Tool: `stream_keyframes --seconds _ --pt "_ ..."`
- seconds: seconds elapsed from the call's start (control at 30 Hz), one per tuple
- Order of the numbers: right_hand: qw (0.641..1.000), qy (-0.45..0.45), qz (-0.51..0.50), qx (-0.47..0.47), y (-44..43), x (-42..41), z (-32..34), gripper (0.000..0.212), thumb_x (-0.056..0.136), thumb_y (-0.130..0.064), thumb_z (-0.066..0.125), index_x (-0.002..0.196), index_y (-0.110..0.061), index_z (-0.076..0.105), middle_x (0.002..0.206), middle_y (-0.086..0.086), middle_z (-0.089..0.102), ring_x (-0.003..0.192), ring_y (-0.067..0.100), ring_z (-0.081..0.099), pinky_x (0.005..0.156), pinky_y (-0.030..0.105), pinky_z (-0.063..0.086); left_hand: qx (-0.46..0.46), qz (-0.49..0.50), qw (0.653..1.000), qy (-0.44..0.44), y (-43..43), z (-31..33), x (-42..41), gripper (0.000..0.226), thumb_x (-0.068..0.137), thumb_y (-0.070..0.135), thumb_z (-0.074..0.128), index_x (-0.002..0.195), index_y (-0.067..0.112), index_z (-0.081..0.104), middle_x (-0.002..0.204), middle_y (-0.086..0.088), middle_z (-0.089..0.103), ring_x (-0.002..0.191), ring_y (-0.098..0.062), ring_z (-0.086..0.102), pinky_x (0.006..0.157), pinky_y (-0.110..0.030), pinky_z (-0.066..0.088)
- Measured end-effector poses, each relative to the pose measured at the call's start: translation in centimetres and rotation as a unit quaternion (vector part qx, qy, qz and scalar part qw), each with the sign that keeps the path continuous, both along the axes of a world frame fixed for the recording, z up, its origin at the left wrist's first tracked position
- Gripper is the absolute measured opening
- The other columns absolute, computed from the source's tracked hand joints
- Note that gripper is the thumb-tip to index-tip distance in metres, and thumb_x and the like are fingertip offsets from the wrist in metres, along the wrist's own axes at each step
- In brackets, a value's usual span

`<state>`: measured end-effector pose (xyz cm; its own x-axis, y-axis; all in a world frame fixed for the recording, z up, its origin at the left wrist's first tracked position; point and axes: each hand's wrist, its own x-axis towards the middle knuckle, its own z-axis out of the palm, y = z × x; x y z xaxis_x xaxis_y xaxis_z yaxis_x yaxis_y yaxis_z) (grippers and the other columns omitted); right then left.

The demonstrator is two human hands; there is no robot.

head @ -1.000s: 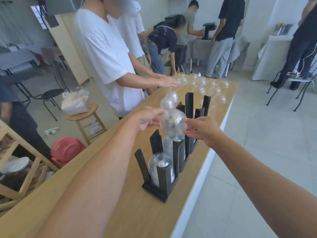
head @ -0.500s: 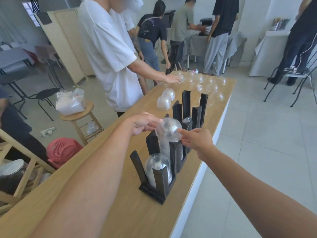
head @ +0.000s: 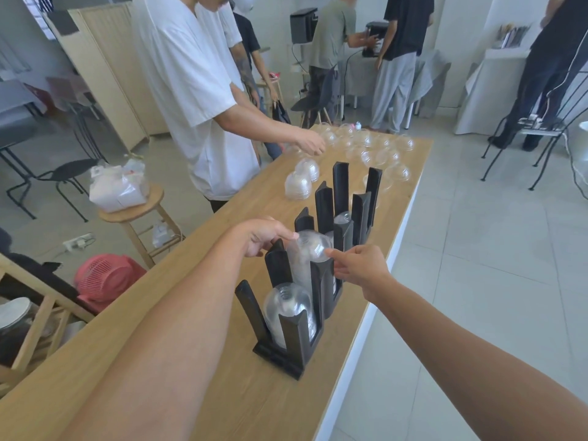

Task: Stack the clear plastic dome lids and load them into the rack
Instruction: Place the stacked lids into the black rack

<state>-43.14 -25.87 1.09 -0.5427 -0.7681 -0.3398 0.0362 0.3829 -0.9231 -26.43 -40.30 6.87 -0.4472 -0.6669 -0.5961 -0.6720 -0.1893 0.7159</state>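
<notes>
A black rack (head: 299,338) with tall posts stands on the wooden table (head: 222,393). A stack of clear dome lids (head: 310,249) sits in the rack's second slot. My left hand (head: 264,235) pinches the stack's top from the left, and my right hand (head: 358,262) pinches it from the right. Another lid stack (head: 289,305) fills the nearest slot. A third stack (head: 342,218) shows low in a farther slot. Two short lid stacks (head: 299,184) and several loose lids (head: 372,151) lie at the table's far end.
A person in a white shirt (head: 191,90) stands at the table's left side, one hand (head: 310,144) among the loose lids. A wooden stool (head: 133,211) with a bag and a red fan (head: 105,278) are left of the table. Other people stand at the back.
Both hands lowered the lid stack from above the rack down into the second slot. The person in white kept handling the loose lids.
</notes>
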Motion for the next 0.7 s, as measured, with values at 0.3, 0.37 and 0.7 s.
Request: stream_keyframes --seconds 0.3,0.37,0.7 --pt "0.998 0.052 0.033 0.032 -0.8 -0.7 -0.9 0.040 0.076 -0.042 0.082 0.081 -0.004 0.070 0.069 0.007 0.074 0.064 0.014 0.074 0.068 0.031 0.063 0.002 0.020 1.000 -0.005 0.0 -0.8 -0.6 0.037 0.085 0.022 0.074 0.115 0.004 0.065 0.113 -0.014 0.069 0.111 -0.029 0.062 0.105 -0.050 0.043" --pt "0.995 0.082 0.044 0.041 -0.6 -0.9 -0.8 0.044 0.076 -0.047 0.081 0.082 -0.005 0.070 0.070 0.006 0.074 0.064 0.014 0.074 0.067 0.031 0.063 0.002 0.021 1.000 -0.001 0.0 -0.8 -0.5 0.040 0.083 0.026 0.075 0.116 0.006 0.064 0.116 -0.012 0.067 0.113 -0.028 0.059 0.106 -0.050 0.042" --pt "0.956 0.293 0.032 0.015 0.8 -0.9 5.3 0.028 0.085 -0.042 0.063 0.074 -0.017 0.061 0.066 -0.001 0.062 0.059 0.018 0.060 0.057 0.032 0.054 -0.036 0.066 0.997 0.029 0.1 1.0 2.4 0.057 0.090 0.045 0.066 0.134 0.014 0.049 0.125 -0.006 0.063 0.107 -0.019 0.060 0.113 -0.052 0.024"
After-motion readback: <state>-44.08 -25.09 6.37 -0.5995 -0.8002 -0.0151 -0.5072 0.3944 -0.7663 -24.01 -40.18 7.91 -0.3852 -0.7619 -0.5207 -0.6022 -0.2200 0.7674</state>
